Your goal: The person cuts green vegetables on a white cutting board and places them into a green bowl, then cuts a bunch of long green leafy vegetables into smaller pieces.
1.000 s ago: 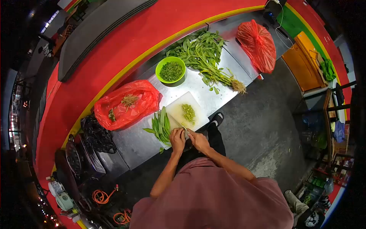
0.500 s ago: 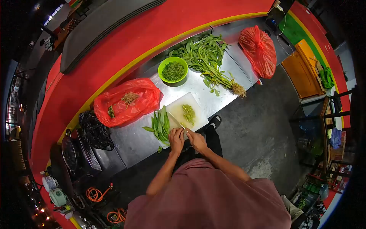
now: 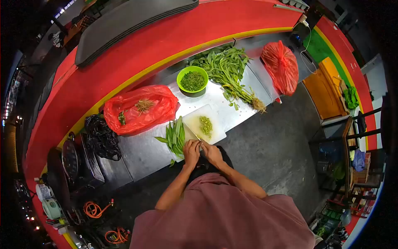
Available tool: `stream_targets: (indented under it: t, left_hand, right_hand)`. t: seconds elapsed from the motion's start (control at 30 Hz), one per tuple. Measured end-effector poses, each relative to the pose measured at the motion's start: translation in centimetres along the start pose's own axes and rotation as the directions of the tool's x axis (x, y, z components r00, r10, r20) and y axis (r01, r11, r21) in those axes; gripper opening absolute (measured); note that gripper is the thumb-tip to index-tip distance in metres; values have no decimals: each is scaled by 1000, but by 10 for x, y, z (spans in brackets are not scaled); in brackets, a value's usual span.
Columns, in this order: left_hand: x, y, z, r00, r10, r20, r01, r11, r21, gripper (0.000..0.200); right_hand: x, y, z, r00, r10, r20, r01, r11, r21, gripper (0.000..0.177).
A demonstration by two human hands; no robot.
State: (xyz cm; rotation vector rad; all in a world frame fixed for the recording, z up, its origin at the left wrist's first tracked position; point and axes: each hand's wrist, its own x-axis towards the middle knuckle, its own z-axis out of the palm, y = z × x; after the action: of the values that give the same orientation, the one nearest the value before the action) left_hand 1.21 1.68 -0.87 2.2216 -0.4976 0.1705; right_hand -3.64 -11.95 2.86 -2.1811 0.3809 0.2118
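Where the right hand (image 3: pixel 212 153) grips the knife (image 3: pixel 194 133), it slants away leftward over the board (image 3: pixel 197 114); left hand (image 3: pixel 192 153) close beside, I can't tell its hold; chopped greens (image 3: pixel 205 126) lie beyond, nearer the right.

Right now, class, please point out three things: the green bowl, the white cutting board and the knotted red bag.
Green bowl (image 3: pixel 192 69): head view, far inner wall.
White cutting board (image 3: pixel 218 129): head view, bare surface toward its right side.
Knotted red bag (image 3: pixel 281 69): head view, middle of its bulging side.
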Motion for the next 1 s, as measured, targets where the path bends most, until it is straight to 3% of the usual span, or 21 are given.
stream_targets:
  t: [0.1,0.2,0.37,0.43,0.67,0.9,1.0]
  left_hand:
    - [1,3,3,1000,-22,-22,22,999,-23,14]
    - [2,3,4,998,-43,-36,43,999,-18,14]
    - [-3,5,6,996,-87,-14,87,996,17,15]
    - [-4,9,4,997,-56,-49,58,998,34,17]
    - [-3,9,9,990,-87,-113,86,996,-13,18]
    - [-4,14,6,987,-121,-109,122,993,0,13]
    - [-2,8,10,986,-128,-108,128,992,-7,15]
  right_hand:
    - [1,6,0,998,-65,-5,65,998,-12,41]
    - [-10,5,-6,1000,-8,1,7,998,54,41]
    - [10,1,-3,996,-17,86,18,1000,-8,42]
    - [16,1,2,994,-108,7,108,994,25,42]
    - [2,14,-14,990,-30,141,21,998,60,41]
    - [17,14,-5,985,-143,97,143,990,0,41]
    - [11,11,-13,986,1,168,-8,999,42,42]
